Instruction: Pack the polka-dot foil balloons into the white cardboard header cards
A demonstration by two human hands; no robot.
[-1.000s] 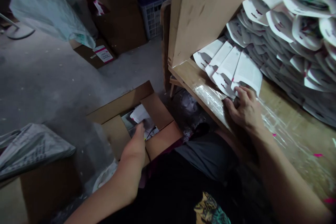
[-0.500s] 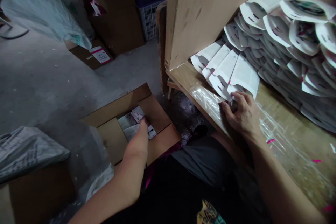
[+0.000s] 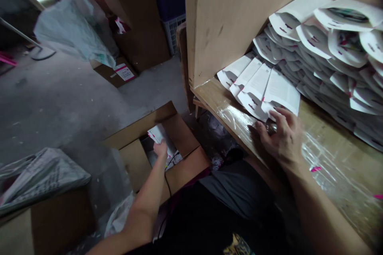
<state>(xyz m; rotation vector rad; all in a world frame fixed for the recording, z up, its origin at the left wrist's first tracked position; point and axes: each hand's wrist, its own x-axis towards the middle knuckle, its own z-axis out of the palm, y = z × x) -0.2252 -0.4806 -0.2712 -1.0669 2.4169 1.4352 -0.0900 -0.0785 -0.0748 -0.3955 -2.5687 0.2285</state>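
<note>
The one camera looks forward and steeply down from the person's head, close above the left hand (image 3: 160,149) and right hand (image 3: 283,137), with a wooden shelf (image 3: 215,95) at right and concrete floor (image 3: 60,95) at upper left.

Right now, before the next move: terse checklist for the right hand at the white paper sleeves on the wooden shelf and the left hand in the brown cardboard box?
1. Right hand on the white paper sleeves: ok, fingers at their lower edge.
2. Sleeves on the film-covered wooden shelf: ok, leaning together, resting on it.
3. Left hand in the brown cardboard box: ok, flaps open.
4. Left hand's hold on the white sheet: cannot tell, fingers partly hidden.
5. Thin black cord beside the left forearm: not ok, might snag.
</note>
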